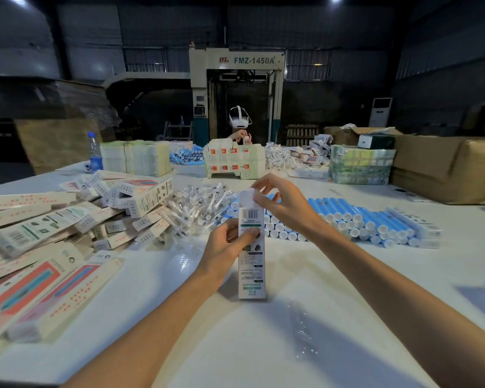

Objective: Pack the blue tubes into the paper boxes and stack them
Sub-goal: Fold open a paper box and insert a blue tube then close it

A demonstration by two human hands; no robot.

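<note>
Desk: What could go wrong here?
Photographer: The box (251, 264) stands on end on the worktop (235, 345), left hand (227, 242) wrapped round its middle, right hand (280, 203) pinching the top flap (245, 196). A slack grip could tip it; a flap tucked askew might spring open in the stack.
Desk: And the contents?
Photographer: Hidden – whether a tube is inside cannot be told. Loose tubes (356, 219) lie just beyond the right hand; closed boxes (67, 219) are heaped left of the left hand
</note>
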